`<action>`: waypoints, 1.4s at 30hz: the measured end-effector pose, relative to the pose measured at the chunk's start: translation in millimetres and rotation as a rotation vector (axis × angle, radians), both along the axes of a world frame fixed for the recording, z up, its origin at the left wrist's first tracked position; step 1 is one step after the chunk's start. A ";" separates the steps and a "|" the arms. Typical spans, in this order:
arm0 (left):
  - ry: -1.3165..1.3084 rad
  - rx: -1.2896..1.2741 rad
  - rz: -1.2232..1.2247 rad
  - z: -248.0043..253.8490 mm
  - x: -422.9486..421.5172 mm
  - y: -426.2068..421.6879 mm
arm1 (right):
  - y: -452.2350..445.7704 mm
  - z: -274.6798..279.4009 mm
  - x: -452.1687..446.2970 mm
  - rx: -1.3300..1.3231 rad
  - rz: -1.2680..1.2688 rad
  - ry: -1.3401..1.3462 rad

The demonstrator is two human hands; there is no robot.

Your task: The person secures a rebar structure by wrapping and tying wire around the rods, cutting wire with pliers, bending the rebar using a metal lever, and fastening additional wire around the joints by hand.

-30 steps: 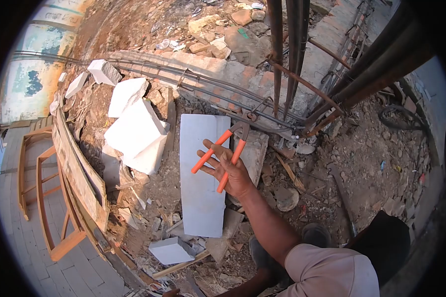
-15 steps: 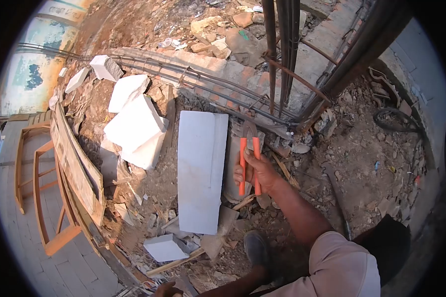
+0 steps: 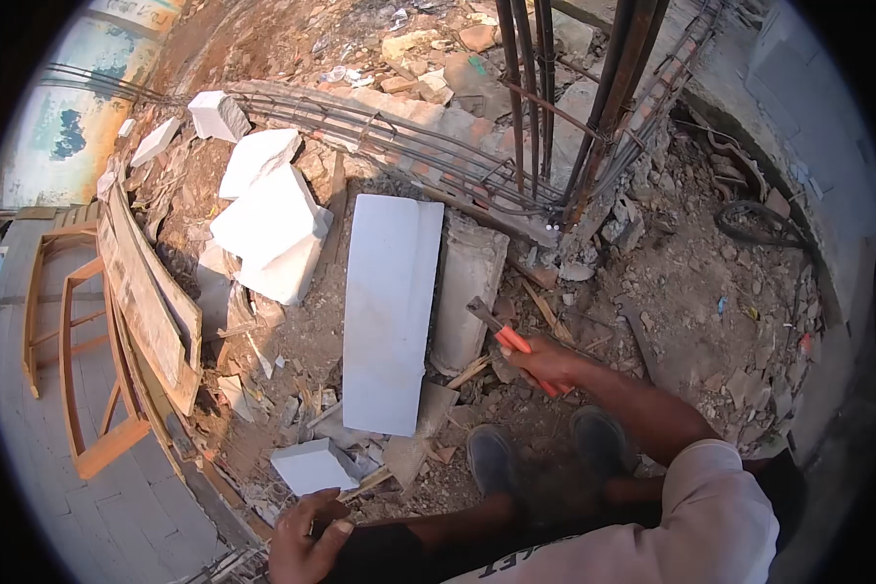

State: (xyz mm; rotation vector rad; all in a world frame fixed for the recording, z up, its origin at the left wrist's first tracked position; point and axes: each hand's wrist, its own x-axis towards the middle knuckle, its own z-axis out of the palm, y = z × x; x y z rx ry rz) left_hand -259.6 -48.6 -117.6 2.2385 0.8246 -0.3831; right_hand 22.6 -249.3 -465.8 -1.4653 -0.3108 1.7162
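Pulled closer to the shoes since the earlier frame, orange-handled pliers are gripped in the right hand near the concrete slab; the left hand is loosely open.

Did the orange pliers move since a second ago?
Yes. The orange pliers overlapped the long white slab in view; now, in the right hand, they show to its right, closer to the shoes.
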 end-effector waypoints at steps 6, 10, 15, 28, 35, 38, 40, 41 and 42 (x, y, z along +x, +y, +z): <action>0.001 -0.064 -0.177 -3.2 35.5 -1.7 | 64.0 -1.6 -65.5 0.126 -0.609 0.160; -0.059 -0.008 -0.201 1.8 22.8 -6.7 | 93.0 7.5 -34.0 0.328 -0.868 0.439; -0.152 -0.076 -0.251 13.8 -4.3 -18.1 | 124.9 4.1 6.9 0.548 -0.964 0.481; 0.048 -0.019 -0.007 12.2 -44.9 -21.5 | 155.0 -47.8 19.6 0.728 -0.942 0.362; 0.280 -0.190 0.036 8.5 -38.1 3.8 | 167.5 -60.6 20.6 0.762 -0.874 0.270; 0.282 -0.149 0.005 7.5 -29.4 5.5 | 173.4 -61.2 24.2 0.829 -0.897 0.281; 0.300 -0.093 -0.022 4.6 -23.7 7.4 | 176.8 -65.1 26.7 0.871 -0.912 0.290; 0.299 -0.153 0.054 2.6 -22.7 9.5 | 179.3 -68.2 26.2 0.875 -0.926 0.292; 0.299 -0.211 0.130 1.2 -22.1 11.3 | 181.6 -70.9 26.1 0.881 -0.941 0.295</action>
